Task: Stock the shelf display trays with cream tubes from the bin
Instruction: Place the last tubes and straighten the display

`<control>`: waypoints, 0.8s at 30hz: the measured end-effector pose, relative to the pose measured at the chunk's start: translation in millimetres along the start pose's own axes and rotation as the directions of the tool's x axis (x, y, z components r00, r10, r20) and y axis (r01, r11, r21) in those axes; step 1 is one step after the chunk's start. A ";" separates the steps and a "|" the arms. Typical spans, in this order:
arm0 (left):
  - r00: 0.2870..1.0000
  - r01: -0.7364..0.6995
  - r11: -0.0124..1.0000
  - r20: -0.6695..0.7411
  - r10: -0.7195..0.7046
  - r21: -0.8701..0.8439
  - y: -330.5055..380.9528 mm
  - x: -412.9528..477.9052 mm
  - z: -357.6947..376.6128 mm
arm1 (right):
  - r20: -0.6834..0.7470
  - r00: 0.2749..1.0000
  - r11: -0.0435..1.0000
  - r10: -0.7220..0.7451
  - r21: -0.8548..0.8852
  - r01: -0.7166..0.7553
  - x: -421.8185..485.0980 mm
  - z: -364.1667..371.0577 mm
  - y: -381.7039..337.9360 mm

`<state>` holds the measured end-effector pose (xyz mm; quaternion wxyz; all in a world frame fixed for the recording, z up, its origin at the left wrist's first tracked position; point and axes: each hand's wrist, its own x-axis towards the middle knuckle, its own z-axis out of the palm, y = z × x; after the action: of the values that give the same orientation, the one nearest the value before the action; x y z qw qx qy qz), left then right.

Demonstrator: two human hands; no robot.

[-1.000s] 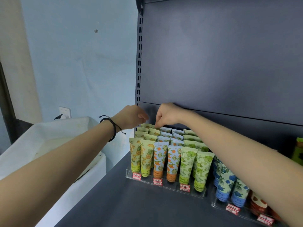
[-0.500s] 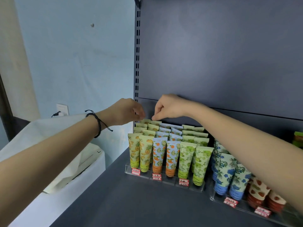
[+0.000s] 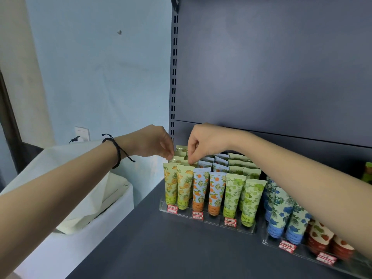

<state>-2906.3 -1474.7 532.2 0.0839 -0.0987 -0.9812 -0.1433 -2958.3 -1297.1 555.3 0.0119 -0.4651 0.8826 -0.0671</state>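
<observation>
**Both your hands are on the yellow tubes**

Head view: your left hand, with a black bracelet on its wrist, reaches in from the left. Its thumb and fingers are curled and pinch the crimped top of one of the yellow tubes in a row behind the front. Your right hand comes in from the right, just beside the left, knuckles up. Its fingertips point down and pinch a tube top in the same yellow column. You cannot tell from here whether both hands hold one tube or two neighbours.

The yellow tubes stand cap-down in the left end of a clear tray on the grey shelf. Orange tubes come next to the right, then green tubes, each kind in rows running back toward the rear panel. Red-and-white price tags line the tray's front lip.

A second tray sits just right of the first, holding blue tubes and red tubes, partly hidden by your right forearm.

The white bin stands beyond the left edge of the shelf, under your left forearm, with a white liner bunched over its top. Its contents are not visible.
</observation>
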 end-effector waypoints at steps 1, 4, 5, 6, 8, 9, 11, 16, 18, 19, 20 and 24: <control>1.000 0.005 1.000 -0.001 -0.005 -0.003 0.5 -1.2 -0.4 | -0.003 1.000 1.000 0.003 -0.006 -0.003 0.5 -0.6 -0.5; 1.000 0.016 1.000 0.006 -0.016 -0.027 -0.9 -3.8 -0.3 | -0.001 1.000 1.000 0.013 -0.009 -0.013 1.5 -0.7 -2.4; 1.000 0.020 0.999 0.008 -0.020 -0.034 -1.9 -3.7 -0.1 | 0.001 1.000 1.000 0.017 -0.011 -0.017 2.0 -0.4 -3.1; 1.000 0.023 0.999 0.013 -0.022 -0.041 -2.9 -3.3 0.3 | 0.002 1.000 1.000 0.023 -0.015 -0.023 2.4 0.2 -3.7; 0.999 0.029 0.998 0.024 -0.028 -0.051 -4.7 -2.3 1.3 | 0.008 0.999 0.999 0.032 -0.028 -0.032 3.6 1.1 -5.1; 0.999 0.033 0.998 0.027 -0.031 -0.052 -6.0 -2.2 1.3 | 0.010 0.999 0.999 0.034 -0.030 -0.034 4.2 1.0 -5.6; 0.999 0.038 0.998 0.036 -0.036 -0.050 -8.3 -2.5 0.6 | 0.005 0.999 0.999 0.038 -0.028 -0.038 4.2 -1.1 -5.8; 1.000 -0.009 0.999 -0.008 0.009 0.032 -6.3 -3.3 -2.2 | -0.037 0.995 0.995 0.092 -0.038 -0.093 -14.0 -21.5 7.4; 0.991 -0.049 0.997 -0.123 0.056 0.057 -2.6 0.1 -1.6 | -0.017 0.988 0.985 0.153 -0.082 -0.154 -25.0 -26.8 19.4; 0.982 -0.070 0.997 -0.171 0.076 0.045 1.0 3.0 -0.9 | -0.003 0.981 0.976 0.191 -0.104 -0.191 -29.6 -27.2 25.6; 0.975 -0.092 0.995 -0.199 0.095 0.026 5.8 6.3 0.1 | 0.009 0.974 0.967 0.228 -0.120 -0.225 -33.0 -25.8 31.1; 0.975 -0.189 0.982 -0.118 0.188 0.007 31.6 24.6 12.0 | 0.001 0.948 0.939 0.318 -0.137 -0.315 -35.7 -13.8 43.5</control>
<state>-2924.8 -1437.3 534.0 0.1548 -0.1828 -0.9604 -0.1422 -2974.9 -1242.0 561.9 0.0011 -0.3174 0.9483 0.0012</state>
